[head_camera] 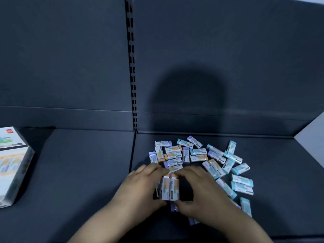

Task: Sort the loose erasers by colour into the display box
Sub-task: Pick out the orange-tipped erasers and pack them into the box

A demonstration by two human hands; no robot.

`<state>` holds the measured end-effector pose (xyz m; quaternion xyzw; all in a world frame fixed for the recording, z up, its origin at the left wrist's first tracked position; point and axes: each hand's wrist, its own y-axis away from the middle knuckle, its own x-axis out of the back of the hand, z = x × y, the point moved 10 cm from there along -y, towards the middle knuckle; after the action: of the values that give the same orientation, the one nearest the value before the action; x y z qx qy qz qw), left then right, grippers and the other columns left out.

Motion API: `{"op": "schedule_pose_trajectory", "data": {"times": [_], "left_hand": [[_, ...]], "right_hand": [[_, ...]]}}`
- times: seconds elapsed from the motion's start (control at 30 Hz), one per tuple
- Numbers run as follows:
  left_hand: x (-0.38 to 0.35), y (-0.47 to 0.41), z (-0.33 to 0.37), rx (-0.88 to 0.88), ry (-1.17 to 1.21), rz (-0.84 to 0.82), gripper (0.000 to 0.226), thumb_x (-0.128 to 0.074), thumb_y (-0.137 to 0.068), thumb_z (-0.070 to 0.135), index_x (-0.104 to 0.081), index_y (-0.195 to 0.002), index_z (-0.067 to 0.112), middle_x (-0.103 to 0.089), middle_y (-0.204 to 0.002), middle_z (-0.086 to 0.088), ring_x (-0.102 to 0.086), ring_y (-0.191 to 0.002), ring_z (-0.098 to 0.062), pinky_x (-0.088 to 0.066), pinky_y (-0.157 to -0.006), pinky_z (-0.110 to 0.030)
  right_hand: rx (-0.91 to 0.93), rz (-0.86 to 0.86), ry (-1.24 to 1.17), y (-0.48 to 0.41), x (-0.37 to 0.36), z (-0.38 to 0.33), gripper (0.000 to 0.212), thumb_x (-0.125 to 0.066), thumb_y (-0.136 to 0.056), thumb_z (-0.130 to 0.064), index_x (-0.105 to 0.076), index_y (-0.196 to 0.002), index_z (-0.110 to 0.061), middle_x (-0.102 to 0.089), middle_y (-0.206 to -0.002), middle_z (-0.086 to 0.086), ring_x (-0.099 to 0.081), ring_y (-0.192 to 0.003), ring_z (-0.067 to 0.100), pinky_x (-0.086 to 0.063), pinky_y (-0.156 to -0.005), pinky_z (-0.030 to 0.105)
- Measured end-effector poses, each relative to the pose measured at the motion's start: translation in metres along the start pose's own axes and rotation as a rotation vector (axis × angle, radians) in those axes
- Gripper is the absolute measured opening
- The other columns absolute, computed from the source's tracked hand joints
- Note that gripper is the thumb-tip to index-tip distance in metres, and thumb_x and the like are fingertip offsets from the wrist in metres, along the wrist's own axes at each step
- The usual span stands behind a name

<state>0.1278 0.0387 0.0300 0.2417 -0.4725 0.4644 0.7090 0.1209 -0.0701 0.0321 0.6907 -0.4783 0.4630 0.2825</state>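
Note:
A heap of loose erasers [198, 155] in white sleeves with orange, purple and teal ends lies on the dark shelf, right of its middle seam. At the heap's near edge, my left hand [140, 186] and my right hand [198, 190] together grip a small row of orange-ended erasers [170, 189] held side by side. Fingers curl over the row's far end and thumbs sit at its near end. A purple eraser [173, 207] peeks out beneath my right thumb. The white display box [12, 165] stands at the far left, apart from both hands.
Teal erasers [242, 183] lie scattered to the right of my right hand. A slotted upright [132, 67] divides the dark back panel. A pale side wall [313, 137] closes the shelf at the right. Bare dark shelf [78, 172] lies between the box and the heap.

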Motion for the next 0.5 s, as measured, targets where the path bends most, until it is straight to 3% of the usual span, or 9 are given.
{"op": "schedule_pose_trajectory", "data": {"times": [0.13,0.3,0.43,0.5], "left_hand": [[0.002,0.014,-0.009,-0.044,0.000,0.023,0.071,-0.044,-0.060,0.061,-0.033,-0.128,0.043,-0.046,-0.123,0.021,-0.047,-0.112,-0.007,-0.039,-0.091,-0.026],[0.001,0.030,-0.016,-0.096,0.019,0.037,0.064,-0.053,-0.061,0.053,-0.045,-0.123,0.038,-0.052,-0.114,0.017,-0.051,-0.100,-0.008,-0.049,-0.080,-0.029],[0.004,0.047,-0.016,-0.063,-0.031,0.058,0.066,-0.059,-0.059,0.051,-0.048,-0.122,0.036,-0.054,-0.111,0.017,-0.052,-0.099,-0.008,-0.044,-0.081,-0.025],[0.006,0.054,-0.020,-0.039,-0.072,0.075,0.070,-0.063,-0.055,0.050,-0.048,-0.121,0.035,-0.055,-0.110,0.016,-0.050,-0.098,-0.007,-0.045,-0.080,-0.024]], "right_hand": [[-0.010,0.048,0.016,0.003,-0.009,-0.014,0.061,-0.056,-0.066,-0.047,-0.049,-0.124,-0.029,-0.049,-0.119,-0.014,-0.044,-0.111,0.009,-0.037,-0.096,0.026],[-0.010,0.048,0.020,0.006,-0.022,-0.032,0.060,-0.051,-0.068,-0.049,-0.050,-0.123,-0.027,-0.051,-0.118,-0.011,-0.041,-0.109,0.007,-0.036,-0.093,0.023],[0.010,0.002,0.023,0.014,-0.028,-0.041,0.066,-0.042,-0.069,-0.055,-0.045,-0.129,-0.029,-0.045,-0.124,-0.015,-0.034,-0.113,0.002,-0.023,-0.095,0.015],[0.023,0.001,0.008,0.016,-0.028,-0.042,0.065,-0.042,-0.069,-0.055,-0.043,-0.129,-0.031,-0.043,-0.124,-0.017,-0.033,-0.113,0.000,-0.024,-0.096,0.015]]}}
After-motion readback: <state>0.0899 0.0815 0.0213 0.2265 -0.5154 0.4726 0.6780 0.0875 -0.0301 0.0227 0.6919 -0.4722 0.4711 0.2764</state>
